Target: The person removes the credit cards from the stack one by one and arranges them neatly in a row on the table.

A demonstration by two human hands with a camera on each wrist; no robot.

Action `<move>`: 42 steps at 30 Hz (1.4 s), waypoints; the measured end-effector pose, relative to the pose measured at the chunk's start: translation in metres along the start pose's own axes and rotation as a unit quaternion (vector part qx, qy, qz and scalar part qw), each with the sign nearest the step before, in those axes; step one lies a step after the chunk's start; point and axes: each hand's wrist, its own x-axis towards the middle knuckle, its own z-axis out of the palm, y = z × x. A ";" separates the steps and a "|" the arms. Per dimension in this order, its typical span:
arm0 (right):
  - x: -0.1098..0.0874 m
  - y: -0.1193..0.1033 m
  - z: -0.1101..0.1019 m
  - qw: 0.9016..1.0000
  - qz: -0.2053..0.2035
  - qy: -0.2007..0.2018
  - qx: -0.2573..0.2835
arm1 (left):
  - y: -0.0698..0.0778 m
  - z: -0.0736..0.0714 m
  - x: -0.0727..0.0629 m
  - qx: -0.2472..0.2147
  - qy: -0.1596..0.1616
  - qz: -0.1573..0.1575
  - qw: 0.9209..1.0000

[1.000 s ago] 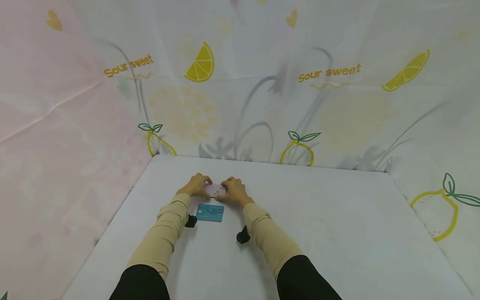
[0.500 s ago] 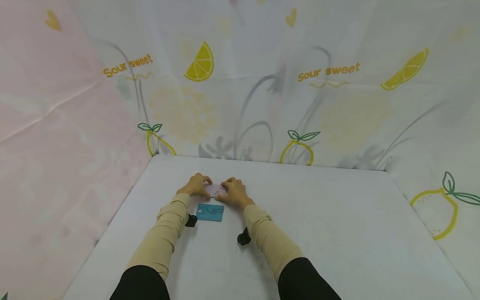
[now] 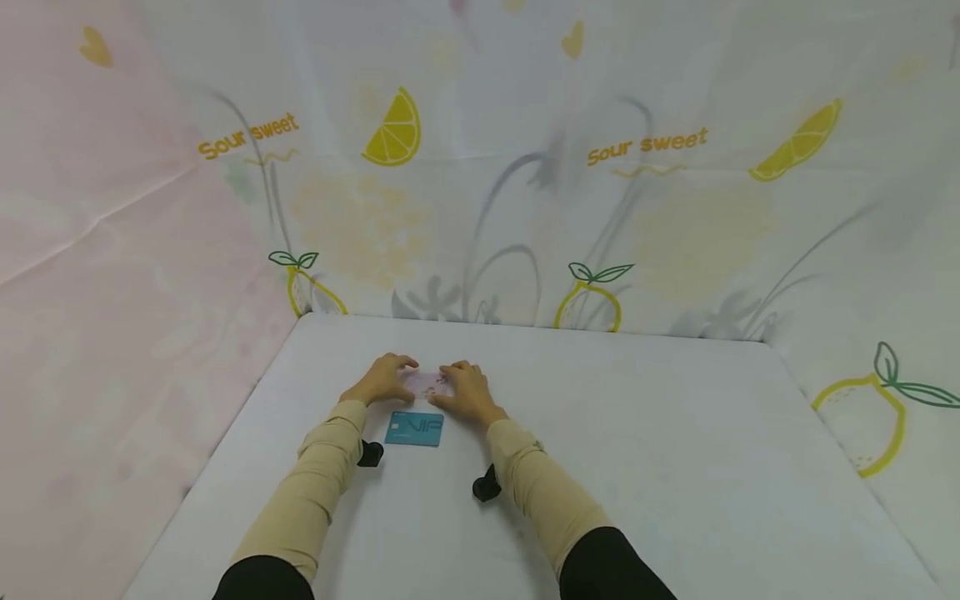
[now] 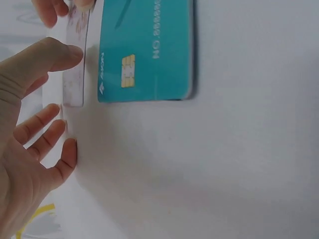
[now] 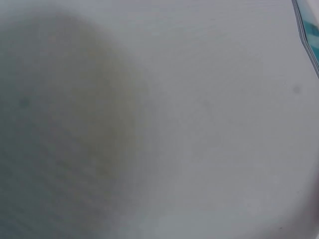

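A pinkish card with a printed pattern [image 3: 426, 384] lies on the white table between the two hands. My left hand [image 3: 380, 381] is at its left end, thumb and fingers spread apart; in the left wrist view the left thumb [image 4: 62, 56] shows over the card, the other fingers lying loosely beyond it. At the right end my right hand [image 3: 468, 395] has its thumb and index finger parted around the card's edges; whether they touch it is hard to tell. Nearer the body, flat on the table, is a teal VIP card with a gold chip [image 3: 415, 428], apparently a stack of cards.
The white table [image 3: 637, 450] meets a lemon-print backdrop [image 3: 480, 208] at the back and a pinkish cloth [image 3: 120, 358] on the left. Black camera mounts [image 3: 486, 485] hang under both wrists. Mostly bare tabletop and blur fill the right wrist view.
My left hand has loosened from the pink card and drawn slightly left, its fingers wider apart. The right thumb and index finger have parted a little. The head view has shifted slightly.
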 end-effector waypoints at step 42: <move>-0.060 -0.035 0.001 0.996 0.007 -0.059 -0.061 | 0.002 0.021 -0.069 -0.010 0.004 0.017 1.000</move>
